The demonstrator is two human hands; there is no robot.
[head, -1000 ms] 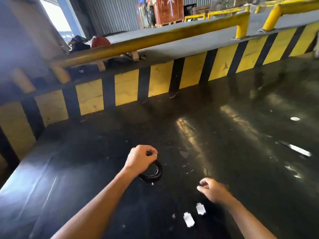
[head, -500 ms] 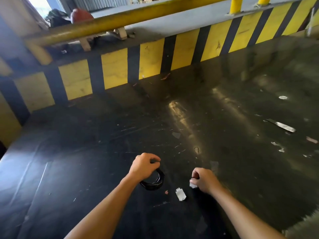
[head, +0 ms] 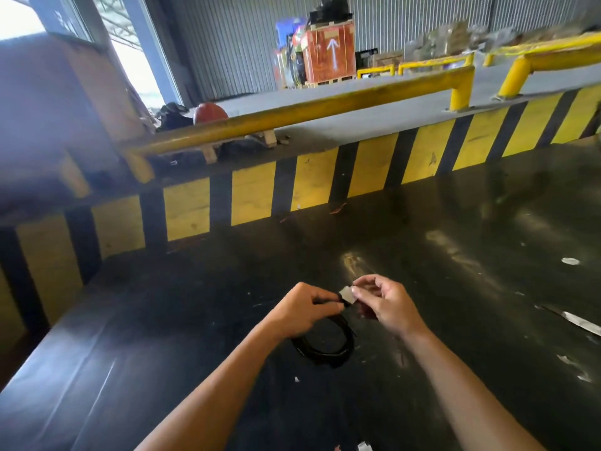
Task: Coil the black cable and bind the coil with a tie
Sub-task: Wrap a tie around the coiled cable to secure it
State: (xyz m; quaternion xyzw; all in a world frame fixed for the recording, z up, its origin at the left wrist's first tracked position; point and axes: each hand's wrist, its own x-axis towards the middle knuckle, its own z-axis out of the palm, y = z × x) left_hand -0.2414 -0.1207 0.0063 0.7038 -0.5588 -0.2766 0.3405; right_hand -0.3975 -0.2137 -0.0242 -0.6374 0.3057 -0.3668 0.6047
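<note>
The black cable (head: pixel 325 351) is wound into a small round coil that hangs just above the dark table. My left hand (head: pixel 304 309) pinches the top of the coil between thumb and fingers. My right hand (head: pixel 382 304) holds a small white tie (head: pixel 346 295) at its fingertips, pressed against the coil's top right beside my left thumb. The upper part of the coil is hidden behind my left hand.
The black table (head: pixel 162 336) ends at a yellow-and-black striped wall (head: pixel 253 193) with a yellow rail (head: pixel 292 115) above it. White scraps lie at the right (head: pixel 580 322) and near the front edge (head: pixel 364 446). An orange crate (head: pixel 331 53) stands far back.
My right hand picked a white tie off the table and brought it up to the coil. My left hand lifted the coil. The camera tilted up.
</note>
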